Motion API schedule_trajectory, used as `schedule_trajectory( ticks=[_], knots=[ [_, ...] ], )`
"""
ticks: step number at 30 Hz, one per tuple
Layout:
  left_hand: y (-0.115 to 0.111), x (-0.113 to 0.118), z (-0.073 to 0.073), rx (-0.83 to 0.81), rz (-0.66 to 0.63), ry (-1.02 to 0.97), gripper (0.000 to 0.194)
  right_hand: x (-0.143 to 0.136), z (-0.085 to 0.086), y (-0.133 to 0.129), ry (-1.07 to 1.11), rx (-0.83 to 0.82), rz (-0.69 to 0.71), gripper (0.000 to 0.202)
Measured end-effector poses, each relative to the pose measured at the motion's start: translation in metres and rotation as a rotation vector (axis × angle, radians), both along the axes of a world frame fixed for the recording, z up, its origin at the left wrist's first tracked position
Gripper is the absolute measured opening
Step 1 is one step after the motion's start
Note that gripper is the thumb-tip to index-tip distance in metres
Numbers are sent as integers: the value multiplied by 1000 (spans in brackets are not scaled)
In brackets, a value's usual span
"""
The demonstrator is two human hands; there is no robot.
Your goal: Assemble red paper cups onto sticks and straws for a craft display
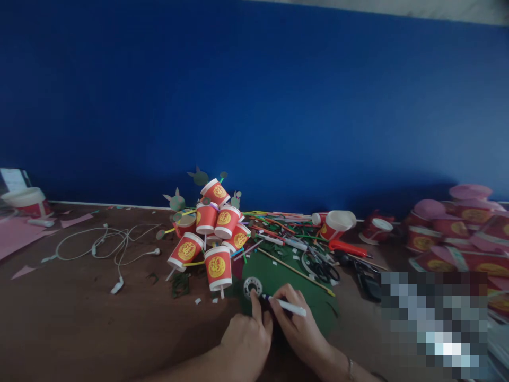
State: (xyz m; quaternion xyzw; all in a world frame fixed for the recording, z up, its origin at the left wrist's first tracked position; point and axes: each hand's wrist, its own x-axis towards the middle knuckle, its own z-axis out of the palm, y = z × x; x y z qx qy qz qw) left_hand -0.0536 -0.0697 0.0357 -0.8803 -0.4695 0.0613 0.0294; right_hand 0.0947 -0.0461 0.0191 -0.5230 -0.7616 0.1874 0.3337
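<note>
My left hand has its index finger stretched out onto a small grey-white ring, which lies on green paper. The other fingers of this hand are folded in. Just to the right, my right hand grips a white pen between thumb and fingers, its dark tip end beside the ring. A cluster of red and white paper cups with yellow emblems rests behind my left hand, with straws and small rabbit-shaped cutouts among them.
White earphones and pink paper lie at the left. Behind the green paper are scissors, coloured straws, paper scraps and a red-orange tool. More red cups are piled at the right, before a blue wall.
</note>
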Motion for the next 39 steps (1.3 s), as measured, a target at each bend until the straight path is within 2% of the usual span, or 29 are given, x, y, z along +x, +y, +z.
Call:
schedule_trajectory(
  ticks=[6,14,24,30,35,39],
  knots=[
    [1,0,2,15,-61,35,44,-2,3,-3,-8,7,25,20],
    [0,0,-1,20,-63,36,44,1,3,-2,23,7,-6,18],
    [0,-1,2,1,-43,36,41,5,4,-5,45,78,-12,15],
    [0,1,2,-45,2,45,42,4,8,-5,24,117,44,12],
    [1,0,6,-80,-23,47,42,5,9,-5,17,132,82,11],
    [0,0,9,-96,5,55,41,6,10,-5,26,150,82,12]
  ],
)
